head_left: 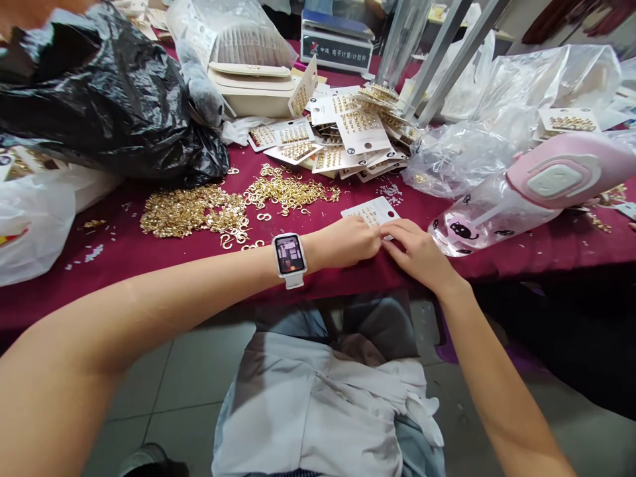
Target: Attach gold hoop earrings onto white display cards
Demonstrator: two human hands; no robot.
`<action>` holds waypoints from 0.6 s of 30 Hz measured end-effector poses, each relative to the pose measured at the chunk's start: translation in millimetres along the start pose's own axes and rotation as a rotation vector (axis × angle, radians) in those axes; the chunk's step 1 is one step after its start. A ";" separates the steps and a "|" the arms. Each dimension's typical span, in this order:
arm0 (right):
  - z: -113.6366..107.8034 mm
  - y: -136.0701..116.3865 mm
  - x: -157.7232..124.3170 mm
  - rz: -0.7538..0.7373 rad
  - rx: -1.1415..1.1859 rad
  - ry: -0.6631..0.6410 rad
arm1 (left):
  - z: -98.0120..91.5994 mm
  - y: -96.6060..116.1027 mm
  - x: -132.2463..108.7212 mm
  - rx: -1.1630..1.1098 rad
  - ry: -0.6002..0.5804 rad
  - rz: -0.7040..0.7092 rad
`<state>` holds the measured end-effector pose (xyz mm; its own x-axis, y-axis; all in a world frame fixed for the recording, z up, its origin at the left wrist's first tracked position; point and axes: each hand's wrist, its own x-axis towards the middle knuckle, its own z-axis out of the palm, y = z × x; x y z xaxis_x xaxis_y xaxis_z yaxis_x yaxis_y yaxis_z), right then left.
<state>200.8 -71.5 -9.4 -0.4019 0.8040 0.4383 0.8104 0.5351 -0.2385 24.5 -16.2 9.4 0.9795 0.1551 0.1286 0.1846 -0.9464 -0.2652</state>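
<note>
A white jewellery card (pixel 372 211) with rows of small gold pieces and a dark spot at one corner sits at the table's front edge. My left hand (pixel 352 242), a watch (pixel 289 255) on its wrist, is closed at the card's near side, its fingertips meeting those of the other hand. My right hand (pixel 416 252) pinches the card's near right edge between thumb and fingers. Whatever small piece may be between the fingertips is hidden. Left of the card lie a pile of gold S-shaped pieces (pixel 285 189) and a pile of small gold pieces (pixel 191 211).
Filled cards (pixel 365 129) are heaped behind the hands. A pink-topped clear bottle (pixel 561 175) lies tilted at right, near plastic bags (pixel 541 79). A black bag (pixel 109 99) stands at left, a beige purse (pixel 253 89) and a scale (pixel 338 43) at the back.
</note>
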 end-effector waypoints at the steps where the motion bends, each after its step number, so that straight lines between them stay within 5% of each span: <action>1: 1.2 0.5 -1.2 -0.007 -0.008 0.011 | -1.7 0.5 0.9 0.006 -0.009 0.013; 18: 5.5 -2.7 -6.3 0.014 0.011 0.097 | 6.9 2.4 -0.6 0.003 0.035 0.007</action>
<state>198.8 -76.6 -16.3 -0.3466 0.7830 0.5165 0.8107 0.5271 -0.2550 24.9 -16.6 2.1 0.9773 0.1382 0.1603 0.1780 -0.9465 -0.2691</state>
